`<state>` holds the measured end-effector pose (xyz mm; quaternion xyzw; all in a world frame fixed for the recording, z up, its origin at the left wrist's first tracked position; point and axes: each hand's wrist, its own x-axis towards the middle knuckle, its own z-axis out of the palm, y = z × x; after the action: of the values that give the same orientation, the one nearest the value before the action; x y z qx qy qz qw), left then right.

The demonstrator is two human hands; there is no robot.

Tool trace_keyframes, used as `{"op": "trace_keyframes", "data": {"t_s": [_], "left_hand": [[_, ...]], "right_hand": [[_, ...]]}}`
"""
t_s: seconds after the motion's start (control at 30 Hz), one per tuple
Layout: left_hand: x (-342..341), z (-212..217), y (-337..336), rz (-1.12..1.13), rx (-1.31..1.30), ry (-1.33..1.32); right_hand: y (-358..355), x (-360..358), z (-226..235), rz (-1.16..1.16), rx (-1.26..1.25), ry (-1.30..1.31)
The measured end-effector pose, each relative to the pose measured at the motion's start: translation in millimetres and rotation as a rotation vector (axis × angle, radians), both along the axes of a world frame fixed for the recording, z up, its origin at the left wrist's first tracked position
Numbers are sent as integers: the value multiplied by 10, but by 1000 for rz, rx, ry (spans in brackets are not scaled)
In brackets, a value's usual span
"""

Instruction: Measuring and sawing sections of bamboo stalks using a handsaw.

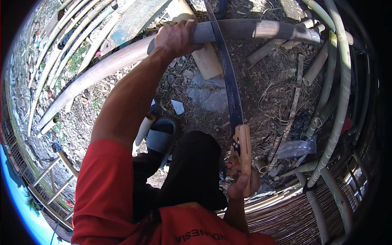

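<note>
A long greyish bamboo pole [104, 65] lies across the view, bowed by the lens. My left hand [174, 38] is closed around it left of the saw, pressing from above. In my right hand [241, 183], near my body, is the wooden handle of a handsaw [229, 81]. Its dark, slightly curved blade runs away from me and crosses the pole just right of my left hand; how deep it sits in the pole, I cannot tell. Beneath the pole is a thick, pale bamboo log [208, 61], its cut end toward me.
Several bamboo poles [73, 43] lie at the far left beside a weathered board [136, 20]. Cut bamboo pieces [316, 65] and a tall bamboo frame [343, 85] stand at the right. A clear plastic bag [297, 148] and shavings litter the dirt. My sandalled foot [162, 134] is below the pole.
</note>
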<state>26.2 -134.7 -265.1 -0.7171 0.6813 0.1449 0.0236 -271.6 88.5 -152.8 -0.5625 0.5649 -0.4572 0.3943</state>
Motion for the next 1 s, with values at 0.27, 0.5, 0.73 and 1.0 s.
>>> {"op": "trace_keyframes", "data": {"t_s": [0.27, 0.5, 0.73, 1.0], "left_hand": [[65, -119, 25, -62, -57, 64], [153, 48, -180, 18, -22, -107], [113, 62, -223, 46, -37, -103], [-100, 3, 34, 11, 12, 44]], "right_hand": [[-528, 319, -176, 53, 112, 164], [-36, -57, 148, -3, 74, 54], [-26, -122, 282, -19, 120, 91], [-85, 134, 327, -69, 258, 125]]}}
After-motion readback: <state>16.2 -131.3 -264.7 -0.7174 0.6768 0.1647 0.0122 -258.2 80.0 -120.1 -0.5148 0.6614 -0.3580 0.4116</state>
